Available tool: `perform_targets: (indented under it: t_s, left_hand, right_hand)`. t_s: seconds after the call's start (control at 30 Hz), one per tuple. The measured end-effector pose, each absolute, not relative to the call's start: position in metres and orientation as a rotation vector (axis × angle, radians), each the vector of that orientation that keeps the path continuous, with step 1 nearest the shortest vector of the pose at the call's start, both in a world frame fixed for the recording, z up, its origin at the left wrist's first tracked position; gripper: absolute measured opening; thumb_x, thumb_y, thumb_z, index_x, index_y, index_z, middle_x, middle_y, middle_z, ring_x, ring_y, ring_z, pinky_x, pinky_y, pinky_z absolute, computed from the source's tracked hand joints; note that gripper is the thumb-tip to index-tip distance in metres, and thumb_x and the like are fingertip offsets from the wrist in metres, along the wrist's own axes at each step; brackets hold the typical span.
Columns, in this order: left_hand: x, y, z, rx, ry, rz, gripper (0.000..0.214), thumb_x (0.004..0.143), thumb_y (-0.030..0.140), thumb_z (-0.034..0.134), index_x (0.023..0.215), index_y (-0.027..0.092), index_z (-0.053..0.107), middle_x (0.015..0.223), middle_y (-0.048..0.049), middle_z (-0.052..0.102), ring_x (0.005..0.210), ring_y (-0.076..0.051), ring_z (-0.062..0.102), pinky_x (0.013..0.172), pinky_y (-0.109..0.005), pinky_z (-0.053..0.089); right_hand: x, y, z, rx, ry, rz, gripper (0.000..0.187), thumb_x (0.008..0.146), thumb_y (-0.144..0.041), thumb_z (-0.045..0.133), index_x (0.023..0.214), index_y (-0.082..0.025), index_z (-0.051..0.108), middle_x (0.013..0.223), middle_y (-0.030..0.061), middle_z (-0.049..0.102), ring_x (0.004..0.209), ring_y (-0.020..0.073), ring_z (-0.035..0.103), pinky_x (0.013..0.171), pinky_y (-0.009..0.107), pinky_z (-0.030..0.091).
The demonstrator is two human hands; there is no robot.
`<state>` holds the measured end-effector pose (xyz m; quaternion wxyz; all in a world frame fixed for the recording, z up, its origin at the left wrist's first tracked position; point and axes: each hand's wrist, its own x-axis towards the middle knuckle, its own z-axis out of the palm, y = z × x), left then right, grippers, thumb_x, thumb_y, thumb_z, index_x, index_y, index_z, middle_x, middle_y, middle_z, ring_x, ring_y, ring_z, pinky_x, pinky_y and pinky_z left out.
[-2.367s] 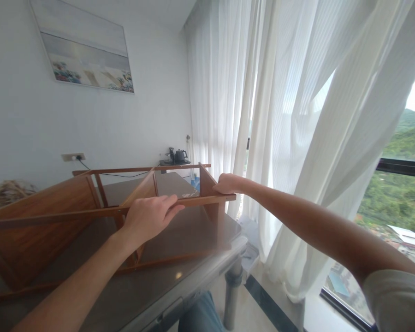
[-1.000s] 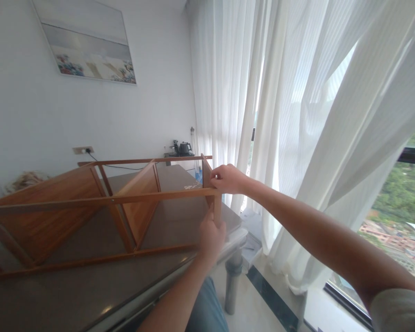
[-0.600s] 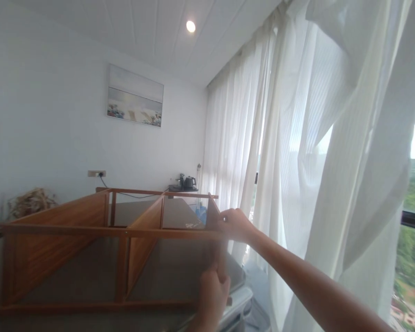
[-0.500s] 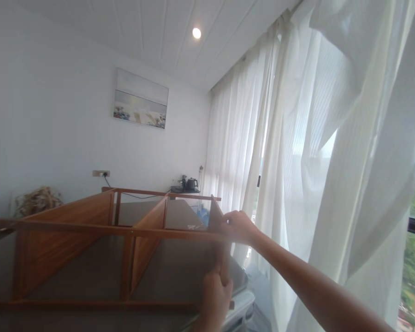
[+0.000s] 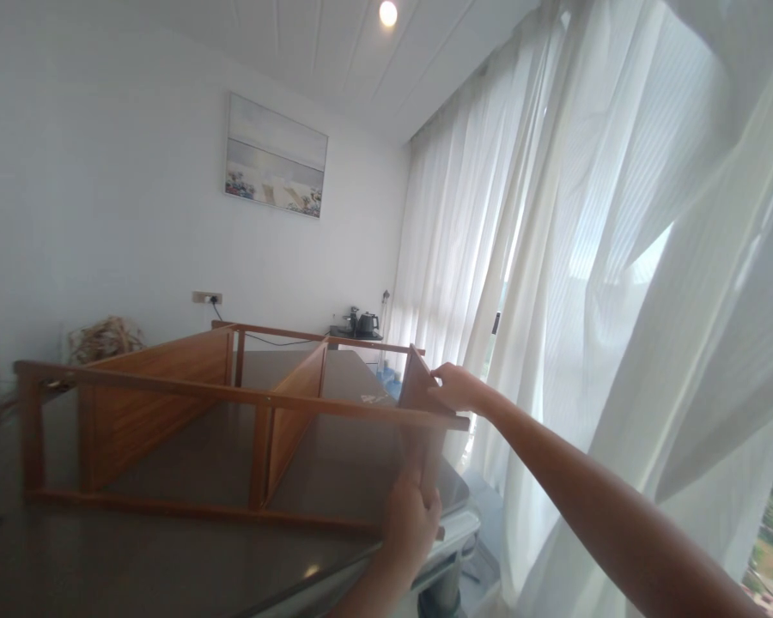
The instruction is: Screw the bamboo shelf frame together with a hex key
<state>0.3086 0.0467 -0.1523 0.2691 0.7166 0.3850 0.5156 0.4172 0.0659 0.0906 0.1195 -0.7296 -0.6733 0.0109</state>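
Note:
A wooden shelf frame [image 5: 167, 386] of orange-brown slats and panels lies on a dark table top [image 5: 135, 549], with a central divider panel [image 5: 293, 421]. My left hand [image 5: 412, 524] wraps the upright post [image 5: 430, 472] at the frame's near right corner. My right hand [image 5: 457, 388] grips the top corner of the end panel [image 5: 417, 384], its fingers curled over the edge. The frame's left end runs close to the image border.
A black kettle [image 5: 366, 324] stands on a small stand beyond the table. A wall socket [image 5: 206, 298] trails a dark cable. A dried bundle [image 5: 106, 341] lies by the wall, under a framed picture [image 5: 276, 154]. White sheer curtains [image 5: 554, 257] cover the window on the right.
My left hand has moved from the frame's middle rail to its right corner post. My right hand has stayed at the end panel. The view has tilted upward and the frame sits more level in it.

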Motion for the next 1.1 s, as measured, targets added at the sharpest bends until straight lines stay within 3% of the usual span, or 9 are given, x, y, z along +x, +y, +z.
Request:
perform_targets:
  t_s: [0.13, 0.27, 0.43, 0.57, 0.7, 0.8, 0.93, 1.1]
  left_hand:
    - [0.305, 0.043, -0.145, 1.914, 0.937, 1.375, 0.072, 0.084, 0.012, 0.059, 0.155, 0.021, 0.048, 0.141, -0.0132, 0.066, 0.118, -0.027, 0.070, 0.105, -0.039, 0.056]
    - [0.302, 0.045, -0.146, 1.950, 0.910, 1.340, 0.076, 0.080, 0.012, 0.063, 0.155, 0.018, 0.048, 0.142, -0.0151, 0.065, 0.125, -0.030, 0.066, 0.113, -0.041, 0.051]
    - [0.301, 0.047, -0.145, 1.927, 0.893, 1.315, 0.080, 0.076, 0.009, 0.062, 0.154, 0.016, 0.048, 0.139, -0.0168, 0.066, 0.127, -0.029, 0.066, 0.112, -0.038, 0.051]
    - [0.300, 0.044, -0.140, 1.883, 0.893, 1.332, 0.076, 0.078, 0.011, 0.062, 0.153, 0.017, 0.050, 0.131, -0.0159, 0.071, 0.119, -0.028, 0.070, 0.107, -0.037, 0.054]
    - [0.302, 0.043, -0.142, 1.845, 0.890, 1.286, 0.061, 0.082, 0.015, 0.061, 0.143, 0.016, 0.061, 0.110, -0.0134, 0.077, 0.104, -0.028, 0.074, 0.099, -0.036, 0.057]
    - [0.304, 0.047, -0.146, 1.875, 0.917, 1.226, 0.046, 0.084, 0.015, 0.060, 0.130, 0.014, 0.068, 0.108, -0.0144, 0.077, 0.106, -0.028, 0.073, 0.099, -0.037, 0.055]
    - [0.303, 0.050, -0.148, 1.912, 0.931, 1.204, 0.043, 0.083, 0.014, 0.063, 0.125, 0.017, 0.070, 0.115, -0.0138, 0.076, 0.109, -0.026, 0.072, 0.098, -0.035, 0.054]
    - [0.296, 0.046, -0.138, 1.987, 0.873, 1.257, 0.041, 0.081, 0.011, 0.063, 0.121, 0.014, 0.071, 0.110, -0.0137, 0.077, 0.105, -0.026, 0.073, 0.096, -0.036, 0.056]
  right_hand:
    - [0.423, 0.068, 0.099, -2.127, -1.981, 0.117, 0.025, 0.098, -0.037, 0.067, 0.103, -0.013, 0.070, 0.081, 0.0009, 0.068, 0.068, 0.0131, 0.064, 0.064, 0.027, 0.054]
    - [0.424, 0.071, 0.104, -2.146, -1.961, 0.211, 0.020, 0.091, -0.023, 0.063, 0.099, -0.009, 0.075, 0.055, -0.0009, 0.056, 0.046, 0.0113, 0.050, 0.045, 0.026, 0.035]
    - [0.415, 0.075, 0.103, -2.143, -1.937, 0.247, 0.019, 0.088, -0.021, 0.063, 0.097, -0.010, 0.075, 0.053, -0.0019, 0.052, 0.042, 0.0090, 0.042, 0.041, 0.026, 0.027]
    - [0.410, 0.076, 0.098, -2.157, -1.909, 0.205, 0.020, 0.096, -0.029, 0.063, 0.095, -0.011, 0.072, 0.059, -0.0025, 0.055, 0.045, 0.0076, 0.044, 0.042, 0.023, 0.032]
    - [0.412, 0.077, 0.094, -2.202, -1.882, 0.173, 0.030, 0.102, -0.043, 0.062, 0.098, -0.013, 0.068, 0.075, -0.0024, 0.063, 0.056, 0.0082, 0.055, 0.052, 0.021, 0.048]
    - [0.414, 0.079, 0.094, -2.207, -1.876, 0.162, 0.030, 0.102, -0.043, 0.064, 0.101, -0.013, 0.067, 0.086, 0.0004, 0.068, 0.069, 0.0112, 0.064, 0.063, 0.026, 0.056]
    - [0.413, 0.081, 0.097, -2.186, -1.889, 0.165, 0.028, 0.101, -0.041, 0.065, 0.104, -0.013, 0.068, 0.092, 0.0021, 0.069, 0.075, 0.0129, 0.067, 0.068, 0.028, 0.059]
    - [0.414, 0.082, 0.101, -2.155, -1.901, 0.189, 0.029, 0.101, -0.041, 0.066, 0.099, -0.013, 0.067, 0.084, 0.0001, 0.067, 0.065, 0.0099, 0.062, 0.059, 0.024, 0.055]
